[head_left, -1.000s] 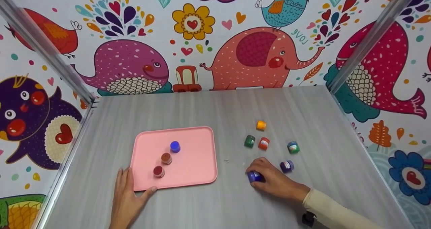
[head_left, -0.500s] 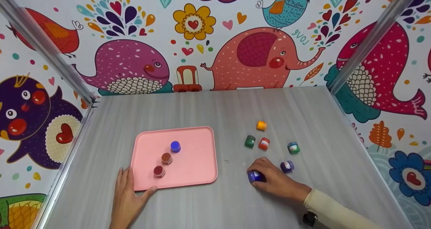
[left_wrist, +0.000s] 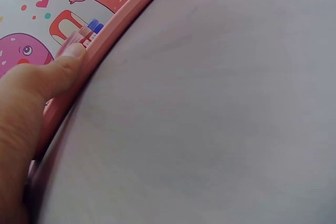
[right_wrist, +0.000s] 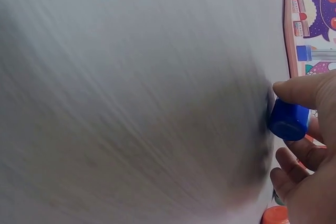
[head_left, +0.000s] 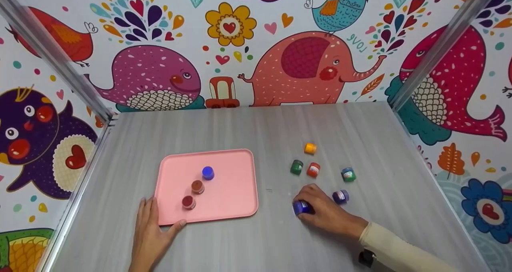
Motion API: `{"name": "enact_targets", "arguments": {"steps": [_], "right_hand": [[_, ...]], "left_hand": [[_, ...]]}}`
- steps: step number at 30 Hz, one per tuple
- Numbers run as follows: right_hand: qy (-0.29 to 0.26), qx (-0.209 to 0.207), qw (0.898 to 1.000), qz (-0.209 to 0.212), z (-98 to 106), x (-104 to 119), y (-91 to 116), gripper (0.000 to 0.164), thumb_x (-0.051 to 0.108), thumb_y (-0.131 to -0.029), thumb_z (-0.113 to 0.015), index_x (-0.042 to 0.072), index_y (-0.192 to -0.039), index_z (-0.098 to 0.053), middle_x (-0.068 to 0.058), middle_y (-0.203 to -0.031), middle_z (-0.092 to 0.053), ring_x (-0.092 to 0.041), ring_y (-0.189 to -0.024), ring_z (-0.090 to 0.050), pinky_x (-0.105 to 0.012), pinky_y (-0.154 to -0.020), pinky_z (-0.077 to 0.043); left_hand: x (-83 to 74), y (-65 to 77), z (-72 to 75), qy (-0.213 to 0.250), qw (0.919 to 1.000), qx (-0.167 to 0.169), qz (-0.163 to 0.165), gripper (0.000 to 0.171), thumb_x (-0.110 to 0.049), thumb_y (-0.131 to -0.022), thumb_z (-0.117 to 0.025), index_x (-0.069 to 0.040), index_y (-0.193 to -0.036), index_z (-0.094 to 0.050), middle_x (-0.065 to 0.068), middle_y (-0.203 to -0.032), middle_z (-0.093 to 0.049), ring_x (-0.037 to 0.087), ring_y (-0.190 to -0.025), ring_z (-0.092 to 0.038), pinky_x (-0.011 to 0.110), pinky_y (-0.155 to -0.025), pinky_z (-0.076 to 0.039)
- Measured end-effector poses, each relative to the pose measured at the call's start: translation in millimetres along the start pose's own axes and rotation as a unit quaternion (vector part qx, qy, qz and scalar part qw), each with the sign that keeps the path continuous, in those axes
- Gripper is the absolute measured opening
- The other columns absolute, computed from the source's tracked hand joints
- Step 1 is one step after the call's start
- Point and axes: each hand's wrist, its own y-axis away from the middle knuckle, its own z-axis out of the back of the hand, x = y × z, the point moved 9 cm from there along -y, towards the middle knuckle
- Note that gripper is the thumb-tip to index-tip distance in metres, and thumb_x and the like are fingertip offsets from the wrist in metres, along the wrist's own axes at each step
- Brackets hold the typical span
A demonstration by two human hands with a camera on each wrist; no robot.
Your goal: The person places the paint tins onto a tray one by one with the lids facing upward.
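Though half-hidden, jar [head_left: 300, 207] in right hand [head_left: 326, 211].

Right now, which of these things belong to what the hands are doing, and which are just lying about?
Likely in use:
right hand, gripping dark blue jar
left hand, touching pink tray
on it, bright blue jar, brown jar, maroon jar

Loose, apparently idle:
yellow jar
dark green jar
orange-red jar
lighter green jar
purple jar
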Motion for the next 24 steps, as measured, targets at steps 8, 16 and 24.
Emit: {"name": "enact_targets", "arguments": {"steps": [8,16,24], "right_hand": [[0.003,-0.012,1.0,0.017,2.8,5.3,-6.1,0.033,0.014,-0.098,-0.086,0.014,-0.129,-0.073,0.006,-0.128,-0.065,-0.017,-0.123,-0.056,-0.04,-0.108,-0.057],[-0.025,-0.013,0.999,0.02,2.9,9.8,-13.9,0.03,0.013,-0.099,-0.085,0.012,-0.126,-0.073,0.005,-0.126,-0.063,-0.017,-0.12,-0.055,-0.034,-0.105,-0.057],[-0.046,0.007,0.999,-0.007,-3.2,14.3,-22.5,0.032,0.02,-0.1,-0.084,0.015,-0.129,-0.072,0.007,-0.129,-0.061,-0.016,-0.122,-0.056,-0.036,-0.11,-0.057]], "left_hand": [[-0.4,0.3,0.0,0.001,1.0,-0.004,-0.005,0.136,-0.065,-0.086,-0.089,0.008,-0.172,-0.012,0.035,-0.177,-0.014,0.053,-0.166,-0.002,0.074,-0.13,-0.01],[-1.5,1.2,1.3,0.0,0.9997,-0.014,-0.02,0.136,-0.064,-0.086,-0.089,0.01,-0.171,-0.014,0.037,-0.175,-0.018,0.054,-0.166,-0.003,0.072,-0.132,-0.009],[0.4,-0.2,-1.3,0.001,1.0,0.003,-0.001,0.138,-0.068,-0.086,-0.087,0.007,-0.172,-0.011,0.035,-0.177,-0.014,0.052,-0.167,0.0,0.071,-0.132,-0.008]]}}
